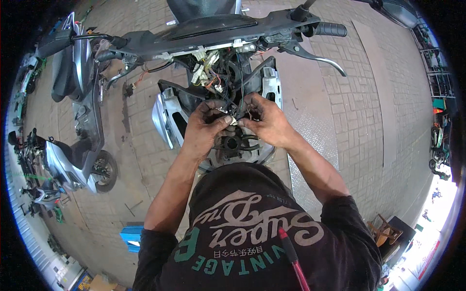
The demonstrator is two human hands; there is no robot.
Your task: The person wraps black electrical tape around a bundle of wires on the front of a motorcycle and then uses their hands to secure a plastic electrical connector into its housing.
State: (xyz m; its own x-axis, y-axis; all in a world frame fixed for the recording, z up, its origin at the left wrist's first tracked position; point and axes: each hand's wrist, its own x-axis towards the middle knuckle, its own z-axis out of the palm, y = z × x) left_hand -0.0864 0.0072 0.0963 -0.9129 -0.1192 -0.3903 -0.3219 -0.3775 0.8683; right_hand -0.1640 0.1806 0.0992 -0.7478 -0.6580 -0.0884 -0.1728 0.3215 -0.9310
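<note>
Both my hands work inside the opened front of a scooter, below its handlebar [208, 34]. My left hand [206, 128] has its thumb pressed on a small white connector [233, 121], its fingers curled behind it. My right hand [264, 123] pinches at the connector's other side among thin dark wires, its fingertips partly hidden. Above my hands hangs a tangle of wires with several pale plugs [206, 68]. Just below them is a round steering column top [231, 143], framed by silver-grey body panels [165, 123]. A red-and-black pen [293, 259] lies against my dark shirt.
More silver and black scooters [73, 165] stand at the left. A metal tread plate [310, 165] lies on the paving at the right. A blue box [130, 238] is at lower left, a wooden chair [383, 228] at lower right, racks [434, 68] at the far right.
</note>
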